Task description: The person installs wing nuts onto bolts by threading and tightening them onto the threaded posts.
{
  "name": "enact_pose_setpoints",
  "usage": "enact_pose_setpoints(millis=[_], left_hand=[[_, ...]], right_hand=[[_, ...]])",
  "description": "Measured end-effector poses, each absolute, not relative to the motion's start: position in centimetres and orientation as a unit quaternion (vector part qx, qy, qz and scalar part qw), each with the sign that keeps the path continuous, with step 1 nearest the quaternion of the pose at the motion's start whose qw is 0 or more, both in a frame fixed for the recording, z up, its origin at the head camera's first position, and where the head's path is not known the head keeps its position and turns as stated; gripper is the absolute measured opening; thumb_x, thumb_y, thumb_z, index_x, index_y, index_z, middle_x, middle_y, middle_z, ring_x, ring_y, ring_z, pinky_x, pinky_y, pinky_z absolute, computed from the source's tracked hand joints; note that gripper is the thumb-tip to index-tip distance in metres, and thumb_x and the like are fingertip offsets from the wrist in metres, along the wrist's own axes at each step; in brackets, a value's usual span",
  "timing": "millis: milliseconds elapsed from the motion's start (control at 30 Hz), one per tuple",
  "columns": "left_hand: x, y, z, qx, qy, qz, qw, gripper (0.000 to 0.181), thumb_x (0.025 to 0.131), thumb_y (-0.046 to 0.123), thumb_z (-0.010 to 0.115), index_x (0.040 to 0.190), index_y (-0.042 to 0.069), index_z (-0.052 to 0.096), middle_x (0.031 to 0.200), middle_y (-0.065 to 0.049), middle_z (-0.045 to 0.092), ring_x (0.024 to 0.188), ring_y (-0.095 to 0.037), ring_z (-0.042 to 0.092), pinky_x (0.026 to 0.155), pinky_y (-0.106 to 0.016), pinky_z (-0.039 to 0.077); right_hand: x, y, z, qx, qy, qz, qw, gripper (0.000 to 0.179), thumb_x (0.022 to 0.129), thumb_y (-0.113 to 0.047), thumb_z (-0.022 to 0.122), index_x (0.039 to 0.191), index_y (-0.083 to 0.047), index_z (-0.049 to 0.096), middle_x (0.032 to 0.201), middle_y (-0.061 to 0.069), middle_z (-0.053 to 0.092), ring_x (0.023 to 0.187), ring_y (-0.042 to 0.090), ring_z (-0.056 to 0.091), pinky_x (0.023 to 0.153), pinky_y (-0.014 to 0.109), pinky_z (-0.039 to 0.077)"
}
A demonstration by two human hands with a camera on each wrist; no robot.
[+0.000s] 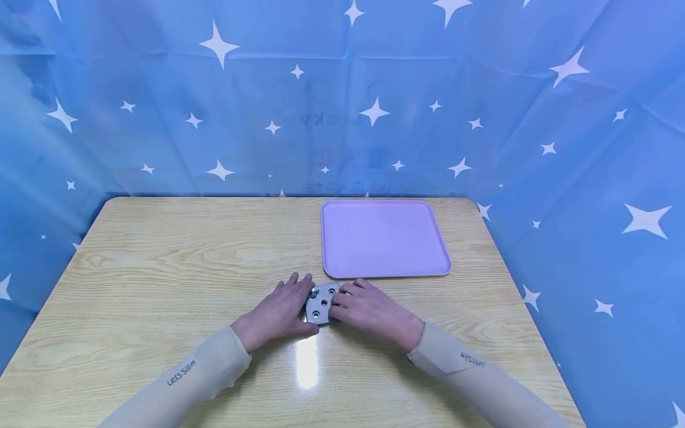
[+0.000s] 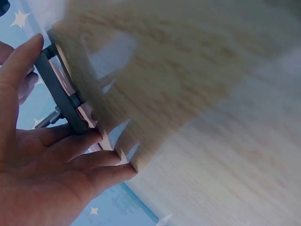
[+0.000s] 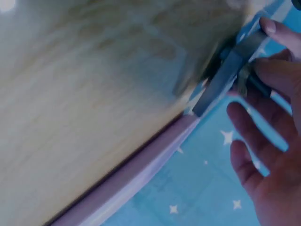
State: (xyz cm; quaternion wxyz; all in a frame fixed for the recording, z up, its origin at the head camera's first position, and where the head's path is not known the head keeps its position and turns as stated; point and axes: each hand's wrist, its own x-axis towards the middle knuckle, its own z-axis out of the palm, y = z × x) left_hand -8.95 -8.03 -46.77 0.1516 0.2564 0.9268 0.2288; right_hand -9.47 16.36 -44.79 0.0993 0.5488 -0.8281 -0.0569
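Note:
A flat grey metal plate [image 1: 314, 305] with several round holes lies near the middle of the table. My left hand [image 1: 278, 314] grips it across its left side, thumb at the near edge and fingers along the far edge. A threaded screw [image 2: 47, 119] stands up from the plate beside the left index finger. Short dark feet [image 2: 76, 99] show under the plate. Over the plate's right side, my right hand [image 1: 374, 314] pinches a small dark cylindrical piece [image 3: 259, 86] between thumb and fingers. The right fingers partly hide that piece in the head view.
Just behind the hands, a purple tray [image 1: 385, 238] lies on the wood-grain table [image 1: 160, 267], toward the back right. Blue curtains [image 1: 299, 137] with white stars hang behind the table and along both sides. A bright light reflection shows on the tabletop in front of the plate.

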Motion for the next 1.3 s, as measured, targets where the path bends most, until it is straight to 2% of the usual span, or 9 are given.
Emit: enact_pose_setpoints(millis=[233,333,500,600,667,900,1133,1233,1300], left_hand=[[-8.9,-8.0,-46.8,0.259,0.927,0.226,0.149,0.100,0.082,0.041,0.087,0.152,-0.012,0.039,0.158,-0.029,0.039,0.147,-0.052,0.032,0.117,-0.065,0.031],[-8.9,-8.0,-46.9,0.260,0.928,0.225,0.147,0.100,0.082,0.041,0.087,0.152,-0.012,0.039,0.158,-0.029,0.039,0.147,-0.052,0.032,0.116,-0.065,0.032],[-9.0,-8.0,-46.9,0.264,0.927,0.224,0.143,0.101,0.081,0.042,0.087,0.151,-0.012,0.039,0.158,-0.029,0.040,0.146,-0.053,0.033,0.116,-0.066,0.032],[-9.0,-8.1,-46.9,0.263,0.927,0.226,0.144,0.100,0.081,0.042,0.087,0.151,-0.012,0.040,0.157,-0.028,0.041,0.146,-0.053,0.033,0.116,-0.066,0.033],[-9.0,-8.1,-46.8,0.261,0.927,0.228,0.146,0.100,0.080,0.042,0.087,0.151,-0.012,0.041,0.157,-0.028,0.041,0.146,-0.053,0.033,0.116,-0.066,0.032],[-9.1,-8.1,-46.8,0.259,0.926,0.228,0.157,0.100,0.082,0.042,0.087,0.152,-0.011,0.040,0.159,-0.028,0.038,0.147,-0.052,0.031,0.117,-0.065,0.031],[-9.1,-8.0,-46.8,0.255,0.927,0.227,0.157,0.099,0.081,0.042,0.087,0.151,-0.011,0.041,0.159,-0.028,0.039,0.147,-0.052,0.031,0.117,-0.065,0.031],[-9.1,-8.0,-46.9,0.256,0.927,0.228,0.152,0.100,0.081,0.041,0.088,0.151,-0.011,0.041,0.158,-0.028,0.039,0.147,-0.052,0.032,0.116,-0.065,0.032],[-9.1,-8.1,-46.9,0.258,0.927,0.227,0.150,0.100,0.081,0.041,0.088,0.151,-0.012,0.040,0.158,-0.029,0.039,0.147,-0.052,0.032,0.116,-0.066,0.032]], right_hand=[[-8.9,14.8,-46.0,0.489,-0.861,-0.044,0.132,0.009,0.095,-0.017,0.071,0.103,-0.013,0.068,0.090,-0.002,0.069,0.077,0.016,0.060,0.067,0.028,0.050],[-8.9,14.5,-45.9,0.471,-0.876,-0.015,0.107,0.013,0.097,-0.020,0.070,0.105,-0.010,0.066,0.087,0.000,0.070,0.072,0.016,0.062,0.065,0.029,0.051],[-9.4,15.5,-44.5,0.482,-0.875,0.033,0.031,0.022,0.097,-0.030,0.071,0.115,-0.017,0.068,0.109,-0.002,0.071,0.099,0.017,0.066,0.087,0.036,0.053],[-9.8,16.3,-43.7,0.522,-0.853,0.021,0.005,0.027,0.098,-0.021,0.071,0.125,-0.021,0.069,0.130,-0.006,0.067,0.121,0.019,0.060,0.105,0.041,0.047],[-9.9,16.6,-43.5,0.543,-0.840,0.006,0.003,0.028,0.099,-0.017,0.070,0.127,-0.023,0.069,0.136,-0.008,0.065,0.125,0.018,0.057,0.108,0.041,0.045],[-9.9,16.1,-44.3,0.539,-0.840,-0.012,0.060,0.014,0.095,-0.019,0.074,0.109,-0.022,0.072,0.112,-0.007,0.070,0.107,0.015,0.061,0.090,0.033,0.051],[-9.6,14.6,-45.7,0.498,-0.862,0.011,0.096,0.009,0.097,-0.018,0.072,0.097,-0.010,0.068,0.085,-0.002,0.071,0.073,0.013,0.059,0.065,0.027,0.050],[-9.6,14.7,-45.4,0.478,-0.875,0.035,0.065,0.020,0.097,-0.028,0.072,0.103,-0.010,0.068,0.088,-0.001,0.071,0.075,0.013,0.061,0.068,0.028,0.052],[-9.7,15.1,-44.8,0.476,-0.878,0.039,0.039,0.026,0.097,-0.033,0.072,0.112,-0.012,0.068,0.100,-0.001,0.072,0.087,0.015,0.064,0.078,0.031,0.054]])
